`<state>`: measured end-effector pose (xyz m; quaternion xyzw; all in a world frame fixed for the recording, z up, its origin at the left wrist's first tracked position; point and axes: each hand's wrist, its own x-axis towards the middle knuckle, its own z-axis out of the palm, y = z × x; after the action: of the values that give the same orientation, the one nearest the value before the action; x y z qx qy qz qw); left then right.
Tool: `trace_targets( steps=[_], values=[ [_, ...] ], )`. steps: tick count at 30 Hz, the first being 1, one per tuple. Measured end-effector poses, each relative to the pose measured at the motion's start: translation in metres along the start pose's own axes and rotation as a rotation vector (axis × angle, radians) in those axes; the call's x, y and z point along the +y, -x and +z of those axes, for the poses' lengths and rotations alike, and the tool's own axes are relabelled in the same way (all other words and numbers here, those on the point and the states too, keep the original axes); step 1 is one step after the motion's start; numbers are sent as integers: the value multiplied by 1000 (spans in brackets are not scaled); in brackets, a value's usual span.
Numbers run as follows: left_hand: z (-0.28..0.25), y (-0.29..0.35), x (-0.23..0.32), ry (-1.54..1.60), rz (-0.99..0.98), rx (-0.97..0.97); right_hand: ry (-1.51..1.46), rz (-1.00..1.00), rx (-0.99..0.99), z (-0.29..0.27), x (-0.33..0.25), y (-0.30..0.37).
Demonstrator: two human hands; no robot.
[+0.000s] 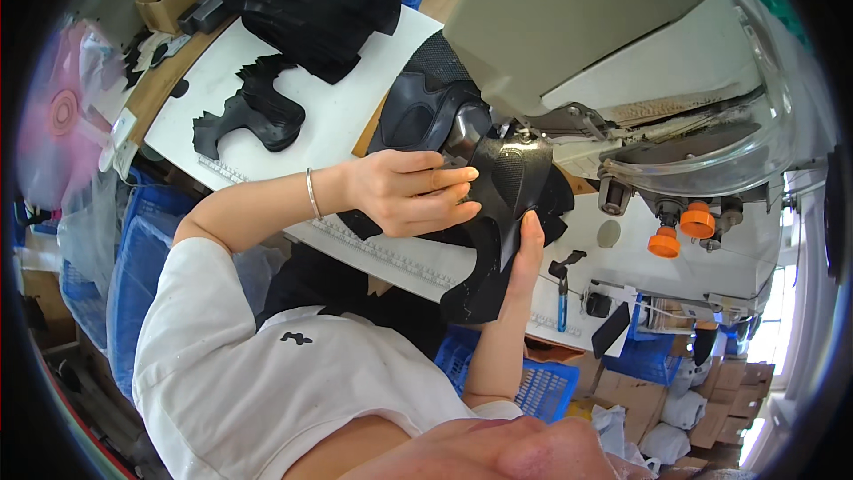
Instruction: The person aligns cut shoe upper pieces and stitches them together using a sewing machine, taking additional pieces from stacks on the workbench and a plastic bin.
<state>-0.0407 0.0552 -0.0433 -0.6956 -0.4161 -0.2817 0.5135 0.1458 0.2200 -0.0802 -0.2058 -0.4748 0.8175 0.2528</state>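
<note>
Evidently light and pliant, the black shoe upper (508,200) lies beneath the pale machine head (577,18), its lower end hanging over the near edge of the white table (382,253). I judge it soft enough to buckle if pushed, with a little more body through its layered, perforated part; the smooth face may slide easily, and nothing about it looks fragile. Its long outer edges seem the best hold, taken flat between thumb and fingers, well clear of the metal parts at the far end.

My right hand (524,249) is at the upper's right edge, thumb laid straight along it; the other fingers are hidden, so I cannot tell how firmly they grip. My left hand (404,196), a bracelet (311,194) at the wrist, is half curled over the left side, fingertips at the upper; whether they pinch anything, I cannot tell. The upper thus sits between my hands, running from the far needle area to just left of my right wrist.
</note>
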Motion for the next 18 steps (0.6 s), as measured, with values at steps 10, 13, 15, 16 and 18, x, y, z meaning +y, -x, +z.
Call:
trace_targets(
  steps=[10,13,15,16,18],
  values=[
    [7,1,-7,40,-46,59,400,-371,72,15,-16,1],
    [9,0,-13,67,-45,47,383,-364,70,13,-19,-2],
    [12,1,-15,69,-36,77,417,-387,69,17,-23,-3],
    [13,0,-16,68,-37,77,449,-412,68,18,-24,-5],
    [12,-1,-19,66,-40,68,447,-404,84,16,-25,-7]
  ],
)
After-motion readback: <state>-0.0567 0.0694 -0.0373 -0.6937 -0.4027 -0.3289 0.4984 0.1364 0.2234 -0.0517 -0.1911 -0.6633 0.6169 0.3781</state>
